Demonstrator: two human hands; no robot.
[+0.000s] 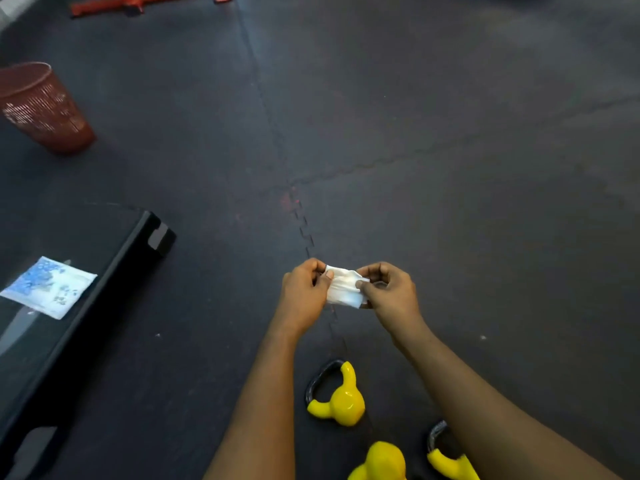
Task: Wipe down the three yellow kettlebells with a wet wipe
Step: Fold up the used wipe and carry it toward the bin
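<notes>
Pinching the wet wipe at both ends: left hand and right hand, fingers curled on its edges. Pulled out left to right, long axis across, partly bunched by the look of it. Straight below and nearer, first kettlebell, handle to the left, about equally close to either hand. Second kettlebell and third kettlebell at the near edge, the third under the right forearm.

There are three glossy yellow kettlebells, one crumpled white wet wipe, two bare hands, a left hand and a right hand, one red mesh plastic basket, one blue-and-white flat packet, one black padded bench and one red metal frame.
</notes>
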